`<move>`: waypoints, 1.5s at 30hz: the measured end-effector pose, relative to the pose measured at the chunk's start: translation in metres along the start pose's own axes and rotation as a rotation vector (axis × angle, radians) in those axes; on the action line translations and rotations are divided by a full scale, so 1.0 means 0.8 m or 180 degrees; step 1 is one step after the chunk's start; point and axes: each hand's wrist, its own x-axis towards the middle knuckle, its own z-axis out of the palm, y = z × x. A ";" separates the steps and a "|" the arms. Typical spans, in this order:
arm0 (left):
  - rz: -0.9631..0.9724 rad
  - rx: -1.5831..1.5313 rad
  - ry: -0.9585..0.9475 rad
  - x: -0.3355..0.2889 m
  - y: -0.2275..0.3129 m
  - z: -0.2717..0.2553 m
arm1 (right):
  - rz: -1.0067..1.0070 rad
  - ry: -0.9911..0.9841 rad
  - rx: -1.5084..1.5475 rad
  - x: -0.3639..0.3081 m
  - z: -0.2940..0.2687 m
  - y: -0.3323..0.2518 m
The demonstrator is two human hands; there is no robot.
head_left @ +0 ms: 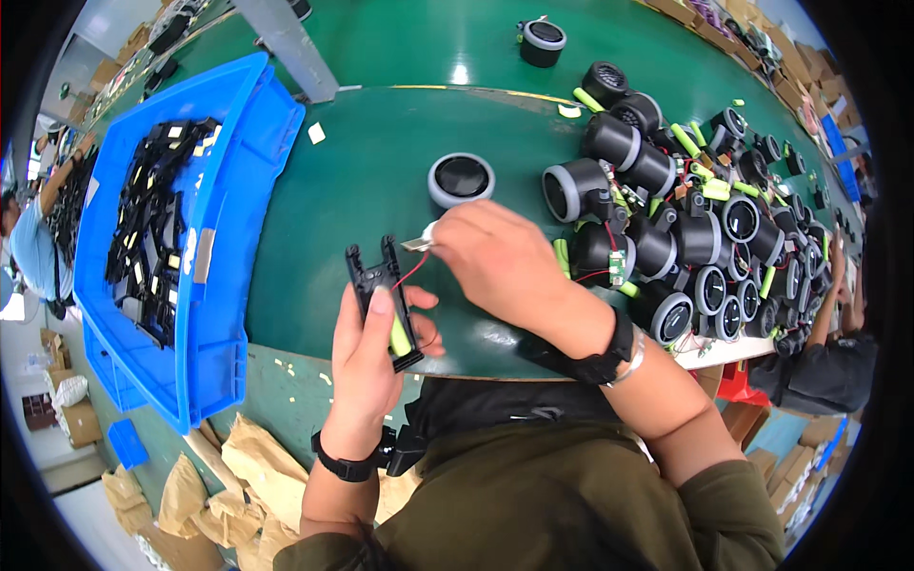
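A narrow black plastic battery holder [384,303] with a yellow-green cylindrical cell [400,335] seated in its lower half is held upright above the near edge of the dark green work table [362,181]. The left hand [371,357] grasps it from below, fingers wrapped behind the holder and the thumb pressed along its front, just over the cell. A thin red wire [411,271] runs from the holder up toward the right hand [500,262], which is closed in a pinch on a small silvery metal piece [417,244] just beside the holder's top end; whether that piece touches the holder cannot be told. Both wrists wear black bands, and the right also carries a silvery bracelet [632,362].

Just beyond the right hand, a round black speaker with a grey rim [461,179] sits alone on the table. To the right lies a dense heap of similar black-and-grey cylindrical speaker housings [666,219], mixed with more yellow-green cells and red wires. Another single speaker [543,40] stands far up the table. To the left, well apart from the hands, a large blue plastic crate [228,190] holds a pile of black plastic parts [157,228]. Crumpled brown paper [219,485] lies on the floor below the table's edge, and other people work at the far left and far right.
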 end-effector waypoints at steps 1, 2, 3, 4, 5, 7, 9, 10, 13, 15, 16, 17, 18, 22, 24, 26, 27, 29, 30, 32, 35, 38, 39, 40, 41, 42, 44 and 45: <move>-0.0092 0.0065 0.0113 0.001 0.000 0.001 | -0.0013 -0.0017 0.0027 0.000 -0.004 -0.003; -0.0135 0.0144 0.0167 0.000 -0.001 0.002 | 0.0165 0.0049 0.0400 0.000 -0.008 -0.006; -0.0261 0.0126 0.0139 0.002 -0.003 0.005 | 0.0354 0.0121 0.0743 0.000 -0.015 -0.008; -0.0250 0.0184 0.0099 0.003 -0.003 0.009 | 0.0747 -0.0231 0.1227 0.002 -0.024 -0.012; -0.0239 0.0242 0.0057 0.003 -0.003 0.012 | 0.0751 -0.0237 0.1212 0.003 -0.026 -0.014; -0.0250 0.0271 -0.0017 0.005 -0.002 0.018 | 0.1142 -0.0427 0.2005 0.005 -0.029 -0.017; -0.0254 0.0302 -0.0073 0.005 -0.001 0.022 | 0.1045 -0.0457 0.1879 0.004 -0.033 -0.017; -0.0245 0.0373 -0.0153 0.005 -0.001 0.024 | 0.0955 -0.0340 0.1793 0.004 -0.033 -0.016; -0.0267 0.0481 -0.0242 0.003 0.005 0.030 | 0.1159 -0.0475 0.1644 0.003 -0.040 -0.012; -0.0297 0.0511 -0.0257 0.001 0.009 0.034 | 0.1480 -0.0420 0.2003 -0.002 -0.036 -0.008; -0.0310 0.0539 -0.0274 0.000 0.011 0.035 | 0.1474 -0.0440 0.2002 -0.002 -0.037 -0.006; -0.0323 0.0566 -0.0291 0.000 0.012 0.036 | 0.1699 -0.0438 0.2382 -0.002 -0.038 -0.005; -0.0352 0.0574 -0.0281 0.001 0.012 0.036 | 0.1925 -0.0441 0.2767 -0.002 -0.038 -0.005; -0.0354 0.0499 -0.0281 0.001 0.011 0.037 | 0.1794 -0.0302 0.2984 -0.003 -0.036 -0.006; -0.0278 0.0586 -0.0190 0.000 0.012 0.040 | 0.1809 -0.0325 0.3154 -0.004 -0.037 -0.004; -0.0274 0.0581 -0.0187 0.000 0.011 0.039 | 0.1798 -0.0347 0.3171 -0.005 -0.035 -0.004; -0.0272 0.0580 -0.0190 0.000 0.010 0.039 | 0.1790 -0.0361 0.3188 -0.006 -0.035 -0.004; -0.0251 0.0568 -0.0188 -0.001 0.013 0.041 | 0.1797 -0.0360 0.3106 -0.007 -0.034 -0.001; -0.0221 0.0566 -0.0178 -0.001 0.014 0.042 | 0.1792 -0.0360 0.3036 -0.007 -0.033 -0.001; -0.0211 0.0580 -0.0189 -0.002 0.015 0.041 | 0.1835 -0.0432 0.3021 -0.006 -0.035 -0.002; -0.0201 0.0600 -0.0215 -0.002 0.015 0.040 | 0.1893 -0.0441 0.3022 -0.007 -0.034 -0.002; -0.0212 0.0704 -0.0252 -0.002 0.017 0.040 | 0.1755 -0.0343 0.2684 -0.010 -0.033 -0.004; -0.0219 0.0809 -0.0265 -0.002 0.018 0.041 | 0.1593 -0.0312 0.2340 -0.011 -0.032 -0.005; -0.0221 0.0806 -0.0261 -0.003 0.020 0.041 | 0.1595 -0.0316 0.2341 -0.009 -0.034 -0.008; -0.0165 0.1003 -0.0287 -0.003 0.021 0.042 | 0.1148 -0.0267 0.1728 -0.006 -0.038 -0.015; -0.0109 0.1202 -0.0311 -0.004 0.022 0.042 | 0.0701 -0.0217 0.1118 -0.004 -0.039 -0.020; -0.0098 0.1295 -0.0312 -0.003 0.022 0.040 | 0.0384 -0.0039 0.0789 -0.006 -0.031 -0.024; -0.0081 0.1384 -0.0324 -0.001 0.022 0.039 | 0.0065 0.0141 0.0448 -0.006 -0.030 -0.025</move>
